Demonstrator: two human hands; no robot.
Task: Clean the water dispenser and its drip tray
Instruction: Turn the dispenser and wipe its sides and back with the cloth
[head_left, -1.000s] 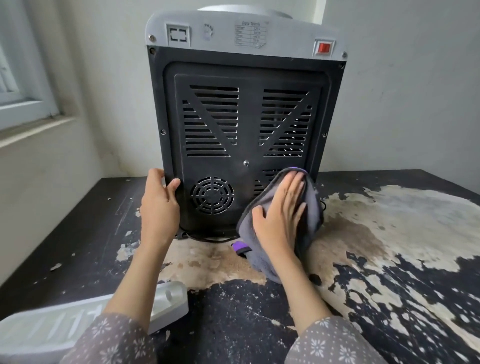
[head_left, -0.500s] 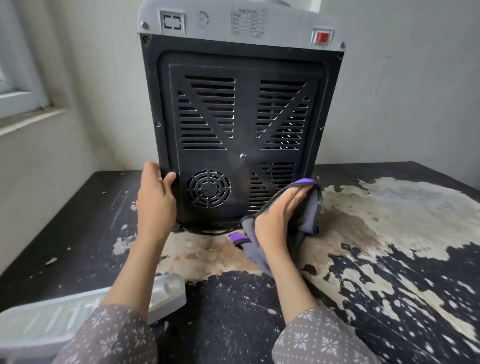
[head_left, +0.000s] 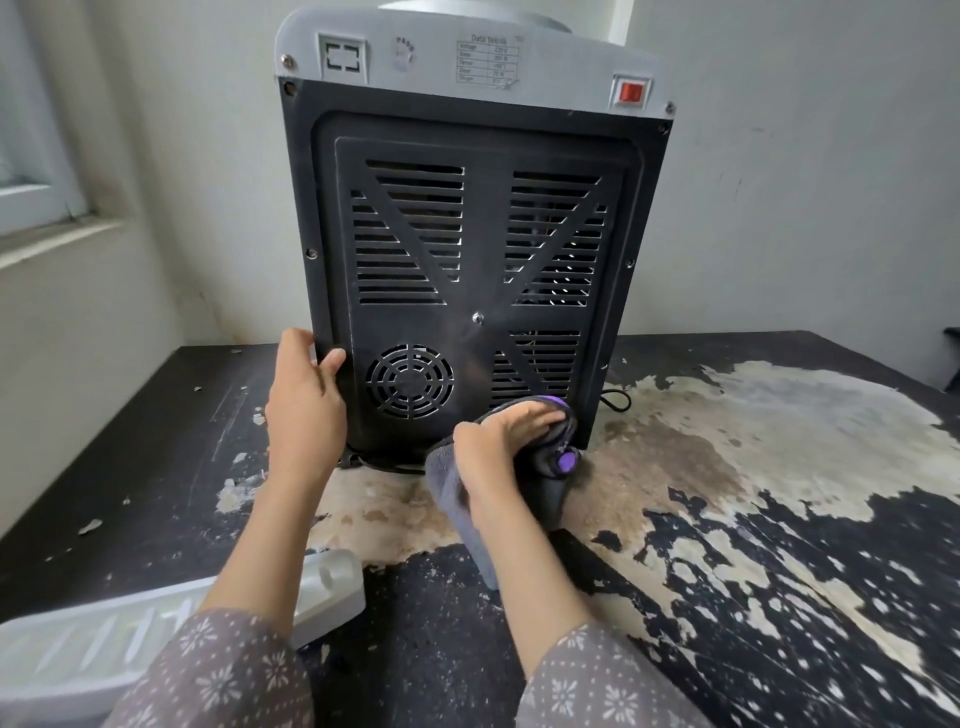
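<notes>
Lower now, right hand (head_left: 501, 441) fingers clamp cloth (head_left: 540, 467) against water dispenser (head_left: 467, 249); left hand (head_left: 306, 400) grips its edge.

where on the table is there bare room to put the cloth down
Free: the peeling table right of the water dispenser, past its cord. Also the dark strip left of the left hand. Crowded: near-left, where the drip tray lies under the forearm.

drip tray (head_left: 104, 644) cut off bottom-left (blurry), rating label (head_left: 487, 58) txt too small, dispenser front hidden
</notes>
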